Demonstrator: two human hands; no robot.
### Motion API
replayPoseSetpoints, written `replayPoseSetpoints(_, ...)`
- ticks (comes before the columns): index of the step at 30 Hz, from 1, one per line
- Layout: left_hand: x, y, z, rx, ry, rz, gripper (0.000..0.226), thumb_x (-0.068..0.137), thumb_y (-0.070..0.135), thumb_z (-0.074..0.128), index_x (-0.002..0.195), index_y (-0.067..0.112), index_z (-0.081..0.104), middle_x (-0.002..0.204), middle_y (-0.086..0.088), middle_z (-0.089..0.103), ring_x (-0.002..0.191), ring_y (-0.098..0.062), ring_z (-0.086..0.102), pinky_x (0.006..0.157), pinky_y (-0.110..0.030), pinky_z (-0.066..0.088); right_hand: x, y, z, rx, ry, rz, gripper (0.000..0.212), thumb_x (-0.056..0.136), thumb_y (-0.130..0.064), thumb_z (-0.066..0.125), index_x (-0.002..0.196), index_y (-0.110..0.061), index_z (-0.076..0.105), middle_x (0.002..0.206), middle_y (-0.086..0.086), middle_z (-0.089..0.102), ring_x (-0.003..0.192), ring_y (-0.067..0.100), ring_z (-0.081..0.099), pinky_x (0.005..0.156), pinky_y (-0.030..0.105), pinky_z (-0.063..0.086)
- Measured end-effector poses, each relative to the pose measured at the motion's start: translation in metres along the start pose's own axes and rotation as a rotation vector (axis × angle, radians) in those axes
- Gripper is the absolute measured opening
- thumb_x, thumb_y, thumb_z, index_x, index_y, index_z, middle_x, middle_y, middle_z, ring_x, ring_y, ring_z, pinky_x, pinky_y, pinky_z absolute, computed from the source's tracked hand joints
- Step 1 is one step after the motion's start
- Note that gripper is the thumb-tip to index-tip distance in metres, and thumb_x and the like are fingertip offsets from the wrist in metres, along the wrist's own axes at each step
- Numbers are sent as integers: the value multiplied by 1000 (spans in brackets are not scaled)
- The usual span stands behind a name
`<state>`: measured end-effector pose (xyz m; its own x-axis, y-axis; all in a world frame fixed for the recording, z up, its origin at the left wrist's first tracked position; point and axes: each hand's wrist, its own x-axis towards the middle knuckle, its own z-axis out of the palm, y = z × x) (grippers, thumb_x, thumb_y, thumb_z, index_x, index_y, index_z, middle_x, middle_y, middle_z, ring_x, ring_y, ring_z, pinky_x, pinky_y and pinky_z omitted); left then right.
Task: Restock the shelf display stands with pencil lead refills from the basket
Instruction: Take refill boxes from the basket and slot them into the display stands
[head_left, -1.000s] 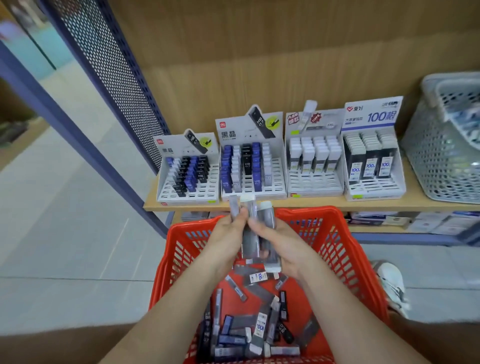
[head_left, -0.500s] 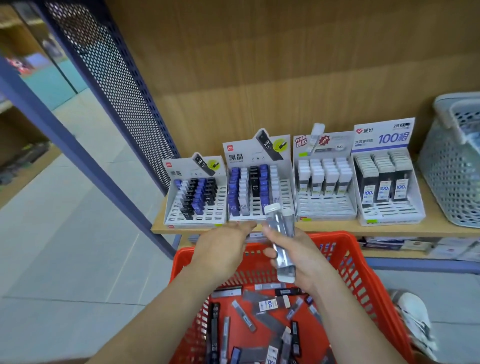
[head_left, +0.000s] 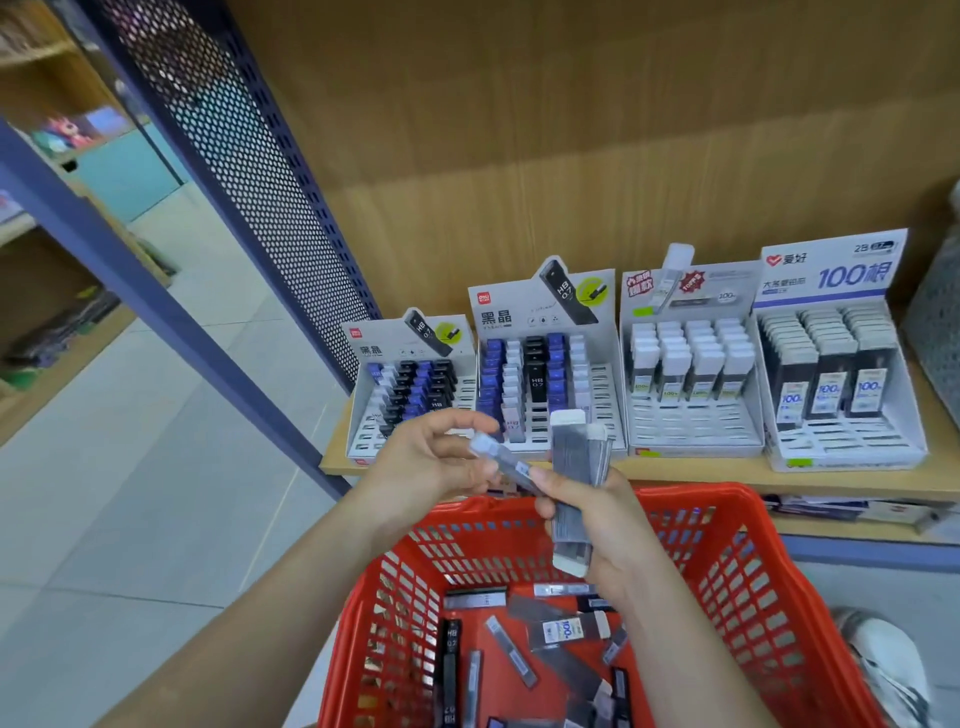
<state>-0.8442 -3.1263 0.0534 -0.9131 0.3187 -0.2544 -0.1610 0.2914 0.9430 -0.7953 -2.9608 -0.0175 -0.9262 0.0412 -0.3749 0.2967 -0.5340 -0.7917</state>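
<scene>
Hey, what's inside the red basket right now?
Loose lead refill cases, black and clear, lie scattered on the red basket floor. The right hand hides part of it.

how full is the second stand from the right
Partly full: white-capped refills fill the back rows of the stand, while its front slots sit bare.

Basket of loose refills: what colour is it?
The basket is red; the head view shows it best.
</scene>
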Motion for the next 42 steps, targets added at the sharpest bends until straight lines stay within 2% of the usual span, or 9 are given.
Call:
replayPoseSetpoints(6, 6, 12, -45, 302, 9, 16, 26, 61, 24, 80, 78, 6, 72, 76, -15, 71, 66, -17, 64, 65, -23, 54, 8, 12, 28, 2, -134, 138, 29, 87, -23, 69, 110, -5, 68, 78, 10, 67, 53, 13, 49, 43, 22, 41)
replayPoseSetpoints(10, 18, 15, -97, 466, 170, 1, 4, 78, 14, 75, 74, 12, 73, 60, -5, 68, 52, -7, 61, 55, -15, 51, 21, 22, 41, -44, -98, 200, 15, 95, -18, 60, 103, -6, 65, 76, 8, 64, 51, 16, 48, 44, 26, 38)
replayPoseSetpoints(16, 49, -3, -169, 758, 366, 1, 5, 86, 10, 69, 83, 13, 72, 69, -2, 70, 52, 1, 62, 51, -4, 43, 43, 23, 45, -167, -25, 222, 18, 93, -14, 61, 109, -5, 60, 71, 11, 67, 57, 20, 61, 45, 28, 46)
replayPoseSetpoints(21, 77, -34, -179, 952, 314, 29, 8, 85, 18, 71, 90, 13, 74, 77, 1, 70, 75, -14, 65, 70, -24, 48, 59, 20, 59, -297, -94, 148, 24, 92, -18, 64, 108, 1, 64, 80, 14, 74, 59, 17, 67, 45, 25, 47)
replayPoseSetpoints(26, 91, -63, -175, 1037, 222, 99, 10, 87, 19, 66, 89, 16, 75, 80, 1, 71, 76, -15, 61, 66, -24, 38, 74, 21, 68, -336, -119, 125, 18, 86, -23, 67, 91, -5, 68, 88, 22, 74, 60, 19, 66, 50, 28, 50)
replayPoseSetpoints(30, 96, -72, -178, 1063, 202, 119, 13, 90, 23, 63, 90, 17, 74, 80, 0, 71, 75, -16, 59, 63, -24, 39, 81, 23, 66, -371, -128, 136, 24, 88, -21, 66, 105, -4, 64, 87, 16, 75, 61, 18, 67, 49, 26, 50)
replayPoseSetpoints(33, 99, -72, -179, 1173, 131, 208, 18, 93, 24, 58, 90, 14, 73, 82, -3, 70, 78, -22, 60, 70, -30, 42, 82, 22, 63, -354, -96, 138, 19, 91, -18, 64, 105, -4, 64, 83, 17, 75, 58, 17, 66, 47, 26, 49)
replayPoseSetpoints(37, 105, -74, -171, 1268, 50, 303, 19, 95, 24, 55, 95, 16, 72, 90, -3, 71, 85, -25, 62, 76, -34, 46, 80, 25, 58, -335, -34, 209, 32, 92, -18, 64, 116, 2, 57, 69, 19, 69, 49, 16, 62, 40, 25, 44)
replayPoseSetpoints(42, 111, -77, -171, 1378, 18, 338, 17, 95, 18, 54, 94, 14, 70, 89, -6, 69, 83, -27, 62, 75, -40, 49, 78, 24, 55, -284, -26, 265, 22, 94, -13, 54, 114, -5, 54, 72, 18, 71, 50, 15, 60, 48, 31, 43)
